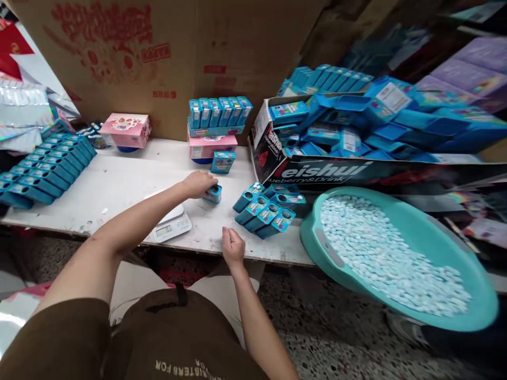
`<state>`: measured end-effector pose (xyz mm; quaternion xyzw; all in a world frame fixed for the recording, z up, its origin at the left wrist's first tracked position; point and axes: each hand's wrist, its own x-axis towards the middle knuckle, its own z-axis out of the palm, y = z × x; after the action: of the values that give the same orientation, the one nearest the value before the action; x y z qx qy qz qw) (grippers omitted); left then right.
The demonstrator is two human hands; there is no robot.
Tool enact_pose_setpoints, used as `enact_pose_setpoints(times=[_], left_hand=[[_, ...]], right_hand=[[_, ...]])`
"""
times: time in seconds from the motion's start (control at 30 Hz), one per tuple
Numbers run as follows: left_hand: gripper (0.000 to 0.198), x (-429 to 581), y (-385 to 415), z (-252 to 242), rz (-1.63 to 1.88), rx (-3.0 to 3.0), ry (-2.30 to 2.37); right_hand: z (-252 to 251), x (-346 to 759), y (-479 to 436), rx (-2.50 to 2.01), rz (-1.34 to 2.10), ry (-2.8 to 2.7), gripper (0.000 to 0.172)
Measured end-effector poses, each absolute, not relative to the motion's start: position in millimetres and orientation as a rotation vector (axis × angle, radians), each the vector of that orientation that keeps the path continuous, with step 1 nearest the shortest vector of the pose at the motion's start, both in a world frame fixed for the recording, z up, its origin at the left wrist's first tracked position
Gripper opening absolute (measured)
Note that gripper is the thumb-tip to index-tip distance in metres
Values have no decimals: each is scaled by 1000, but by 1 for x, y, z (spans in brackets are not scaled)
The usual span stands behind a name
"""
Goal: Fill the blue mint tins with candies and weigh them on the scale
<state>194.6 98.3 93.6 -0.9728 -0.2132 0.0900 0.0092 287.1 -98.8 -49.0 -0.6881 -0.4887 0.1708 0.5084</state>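
Note:
My left hand [200, 184] reaches across the table with its fingers closed on a small blue candy box [214, 195] that has a dark round hole in its top. At the table's front edge, my right hand [233, 247] is curled into a fist; whatever it may hold is hidden. Between the hands and to the right stands a group of several open blue candy boxes [269, 214], with white candies showing at the top of one. Left of them, partly behind my left forearm, is a white digital scale [174, 228]. A closed-looking blue box [223, 162] stands beyond my left hand.
A teal basin [317, 235] of pale blue candies [388, 253] sits at the right. Behind it, a black carton [317, 171] overflows with blue boxes. Rows of open boxes [47, 166] stand far left. Pink boxes [125, 130] and a filled display tray [217, 129] line the back.

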Motion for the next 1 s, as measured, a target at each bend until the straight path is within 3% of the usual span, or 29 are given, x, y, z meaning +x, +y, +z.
enact_pose_setpoints(times=[0.23,0.53,0.67,0.87,1.0], left_hand=[[41,96,63,137,-268,-2937,-1332],[44,25,24,147,-789,-2560,-1757],[46,-10,8,141,-800,-2369,-1903],[45,-56,0,93,-535,-2217,-2134],[44,-71,6,72,-537,-2263,-2185]], right_hand=[[-49,286,-100,-1689,423,-1159,39],[-45,287,-97,-1649,606,-959,44],[-33,277,-96,-1614,771,-901,45],[-15,243,-93,-1442,1146,-847,41],[-11,237,-87,-1337,1288,-646,41]])
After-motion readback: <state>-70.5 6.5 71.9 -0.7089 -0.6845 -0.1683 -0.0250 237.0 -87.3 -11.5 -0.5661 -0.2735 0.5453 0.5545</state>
